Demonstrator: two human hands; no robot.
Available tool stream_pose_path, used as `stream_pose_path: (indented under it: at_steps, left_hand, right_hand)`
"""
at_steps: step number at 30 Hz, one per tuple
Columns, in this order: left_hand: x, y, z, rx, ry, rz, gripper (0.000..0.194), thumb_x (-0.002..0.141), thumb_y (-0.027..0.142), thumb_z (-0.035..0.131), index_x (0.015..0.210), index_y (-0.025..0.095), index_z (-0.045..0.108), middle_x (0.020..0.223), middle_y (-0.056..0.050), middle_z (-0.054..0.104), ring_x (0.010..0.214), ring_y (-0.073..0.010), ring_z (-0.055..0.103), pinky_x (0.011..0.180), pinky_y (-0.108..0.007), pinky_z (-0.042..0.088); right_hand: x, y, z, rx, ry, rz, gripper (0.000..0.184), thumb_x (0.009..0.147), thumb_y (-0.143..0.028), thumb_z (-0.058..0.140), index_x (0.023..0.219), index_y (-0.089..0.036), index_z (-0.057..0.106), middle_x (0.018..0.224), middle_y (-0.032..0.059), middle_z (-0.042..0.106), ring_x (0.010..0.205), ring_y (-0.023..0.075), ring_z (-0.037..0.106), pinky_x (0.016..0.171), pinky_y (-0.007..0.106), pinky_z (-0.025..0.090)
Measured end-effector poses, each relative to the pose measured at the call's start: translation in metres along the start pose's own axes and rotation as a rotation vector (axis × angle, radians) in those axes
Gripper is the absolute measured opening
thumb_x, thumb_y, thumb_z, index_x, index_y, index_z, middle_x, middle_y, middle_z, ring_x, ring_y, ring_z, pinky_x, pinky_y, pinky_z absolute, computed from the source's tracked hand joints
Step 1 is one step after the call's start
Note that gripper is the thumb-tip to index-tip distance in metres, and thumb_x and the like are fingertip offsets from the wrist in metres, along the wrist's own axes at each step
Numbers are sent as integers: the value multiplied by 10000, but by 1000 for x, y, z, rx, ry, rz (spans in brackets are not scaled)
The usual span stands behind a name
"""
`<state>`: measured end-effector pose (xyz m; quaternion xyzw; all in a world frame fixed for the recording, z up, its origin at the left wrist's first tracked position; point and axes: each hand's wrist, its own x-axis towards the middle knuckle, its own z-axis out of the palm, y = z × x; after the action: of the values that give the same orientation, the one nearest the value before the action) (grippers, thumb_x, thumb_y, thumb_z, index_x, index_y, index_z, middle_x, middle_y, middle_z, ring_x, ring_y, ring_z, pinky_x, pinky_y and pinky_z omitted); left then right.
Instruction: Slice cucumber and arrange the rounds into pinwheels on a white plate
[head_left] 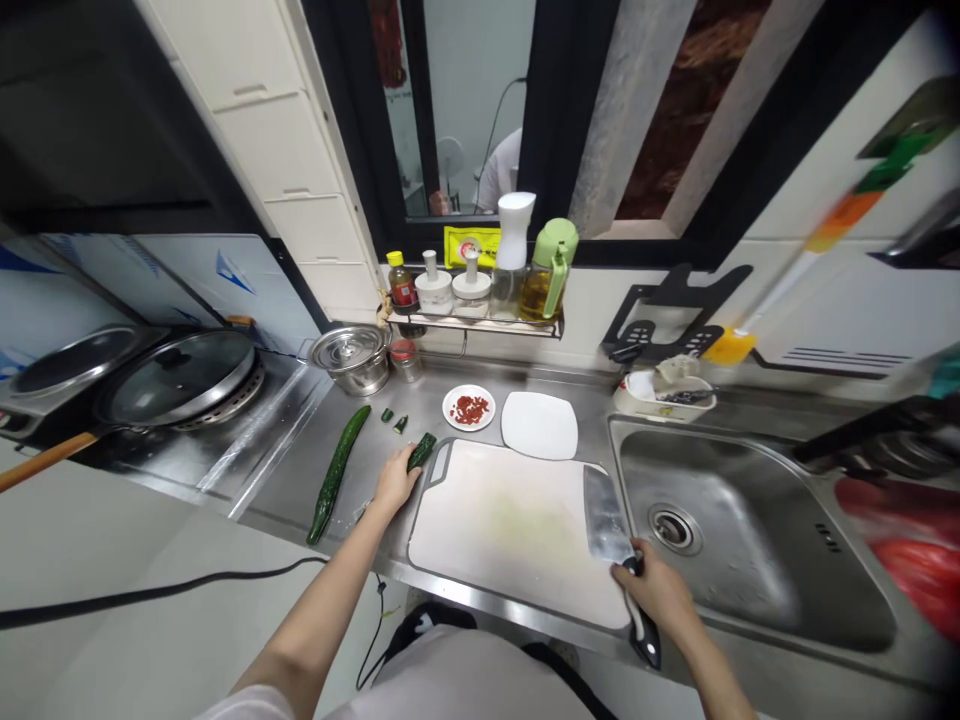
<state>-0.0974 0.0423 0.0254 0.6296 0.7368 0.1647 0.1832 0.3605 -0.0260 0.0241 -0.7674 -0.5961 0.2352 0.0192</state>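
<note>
My left hand [396, 482] is closed over a dark green cucumber [423, 450] on the steel counter, just left of the cutting board. One end shows past my fingers; the rest is partly hidden under the hand. My right hand [661, 590] grips a cleaver [606, 520] where its black handle meets the blade. The blade lies along the right side of the white cutting board [457, 540], whose middle has a pale green stain. A longer whole cucumber [340, 475] lies left of my left hand, with two small cut cucumber ends [400, 424] behind.
Behind the board stand a small plate of chopped red pieces [471, 409] and a white square plate [540, 425]. A sink [750, 530] is at right. At left are a lidded pot [351, 358] and a covered pan [180, 375]. Seasonings line a wall rack [480, 322].
</note>
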Motion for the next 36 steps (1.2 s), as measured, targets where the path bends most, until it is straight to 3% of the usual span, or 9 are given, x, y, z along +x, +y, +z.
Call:
stream_pose_path:
  at_steps: [4,9,14,18,25,30,36]
  left_hand:
    - [-9,10,-3,-135,-51,202,454,849,237,571,1300,196,534,1260,-103,623,1150,-255,589,993,-402,454]
    - [-19,32,9,-235,-190,359,495,833,270,587,1320,198,527,1304,-99,609,1183,-250,576,1019,-399,444]
    - [-26,48,26,-211,-331,457,490,830,262,589,1312,191,534,1263,-104,624,1153,-246,584,1007,-392,448]
    - [-35,58,31,-83,-382,493,477,845,233,559,1321,230,524,1214,-85,625,1108,-236,591,971,-373,459]
    - [-45,63,40,154,-269,487,479,863,218,520,1340,249,505,1105,-76,623,1092,-238,552,965,-367,432]
    - [-50,68,50,168,-137,509,518,867,313,554,1373,236,474,1234,-101,559,1163,-264,492,981,-402,406]
    - [-45,79,63,135,-159,600,451,943,344,471,1388,275,473,1172,-82,572,1087,-222,528,955,-371,424]
  right_hand:
    - [-4,-4,-6,29,-15,26,363,727,-360,568,1027,-160,607,757,50,673,756,224,647,627,257,391]
    - [-10,-7,-7,142,21,40,124,710,-289,582,792,-199,560,644,-15,589,640,154,555,574,216,318]
    - [-14,-10,-4,205,56,34,92,713,-236,542,796,-196,541,649,-31,554,638,140,518,585,210,311]
    - [-17,-15,-6,149,22,51,182,752,-225,522,916,-171,580,721,6,611,675,152,542,599,219,316]
    - [-21,-28,-8,65,-111,-18,274,840,-260,504,1065,-151,617,921,78,700,836,188,612,657,231,338]
    - [-26,-46,-8,-66,-144,-42,254,848,-239,487,1032,-160,642,912,92,708,845,200,624,647,251,316]
    - [-28,-68,-7,-160,-164,-16,291,875,-237,436,1081,-150,622,991,135,703,906,218,639,657,265,344]
